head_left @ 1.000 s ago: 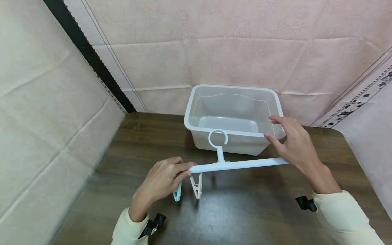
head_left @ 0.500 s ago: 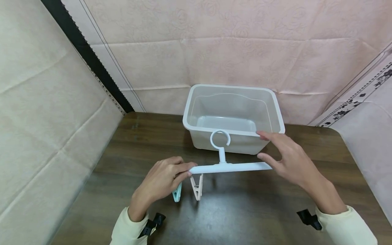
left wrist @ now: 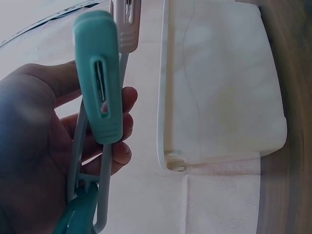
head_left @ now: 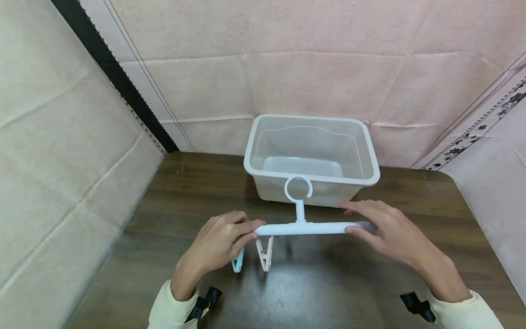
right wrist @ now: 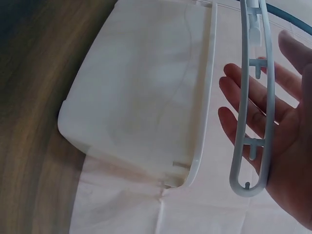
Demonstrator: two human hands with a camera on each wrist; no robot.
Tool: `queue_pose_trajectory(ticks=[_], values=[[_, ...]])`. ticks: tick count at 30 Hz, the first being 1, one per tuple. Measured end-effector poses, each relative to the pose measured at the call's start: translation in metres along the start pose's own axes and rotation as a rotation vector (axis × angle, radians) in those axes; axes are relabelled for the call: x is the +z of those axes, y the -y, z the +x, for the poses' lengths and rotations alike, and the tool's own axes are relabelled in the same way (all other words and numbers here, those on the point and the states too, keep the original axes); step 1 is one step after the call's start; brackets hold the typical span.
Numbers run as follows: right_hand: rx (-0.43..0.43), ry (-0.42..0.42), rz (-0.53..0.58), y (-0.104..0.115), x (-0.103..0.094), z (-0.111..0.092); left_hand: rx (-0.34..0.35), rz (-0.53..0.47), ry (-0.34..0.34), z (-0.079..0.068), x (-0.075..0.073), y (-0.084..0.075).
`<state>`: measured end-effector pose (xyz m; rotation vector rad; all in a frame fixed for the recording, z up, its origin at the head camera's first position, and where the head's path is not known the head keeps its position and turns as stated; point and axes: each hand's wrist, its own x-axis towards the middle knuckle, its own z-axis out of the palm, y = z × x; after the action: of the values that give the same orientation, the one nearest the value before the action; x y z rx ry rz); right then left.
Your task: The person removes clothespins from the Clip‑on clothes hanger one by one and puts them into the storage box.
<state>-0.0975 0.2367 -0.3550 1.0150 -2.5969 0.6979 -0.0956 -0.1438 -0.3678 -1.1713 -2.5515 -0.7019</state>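
A white plastic clip hanger [head_left: 304,228], its hook up, is held in front of the storage bin. My left hand [head_left: 222,237] grips its left end. Teal clothespins [left wrist: 97,73] and a pale pink clothespin [left wrist: 127,24] hang at that end, partly behind the hand in the head view. My right hand [head_left: 388,228] is around the right end, thumb in front and fingers loosely extended behind. In the right wrist view the looped end of the hanger [right wrist: 242,122] passes before the spread fingers [right wrist: 253,107] and bears small pegs without clothespins.
The pale grey storage bin [head_left: 308,189] stands at the back of the dark wooden table [head_left: 185,183], nothing visible inside. Patterned cloth [head_left: 320,82] hangs behind it, and more cloth lines both sides. Black camera mounts [head_left: 417,307] sit at both wrists.
My right hand has moved down and towards me, away from the bin's rim to the hanger's right end. The hanger has levelled slightly; my left hand stays in place.
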Motion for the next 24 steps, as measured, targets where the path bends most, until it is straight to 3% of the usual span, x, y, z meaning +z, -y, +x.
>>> queue_pose_trajectory(ticks=[8,24], values=[[-0.089,-0.011,0.043,-0.003,0.005,-0.006,0.023,0.023,-0.018,0.000,0.000,-0.001],[-0.001,0.012,0.059,0.002,0.005,-0.015,0.056,0.035,-0.004,0.003,0.000,-0.006]])
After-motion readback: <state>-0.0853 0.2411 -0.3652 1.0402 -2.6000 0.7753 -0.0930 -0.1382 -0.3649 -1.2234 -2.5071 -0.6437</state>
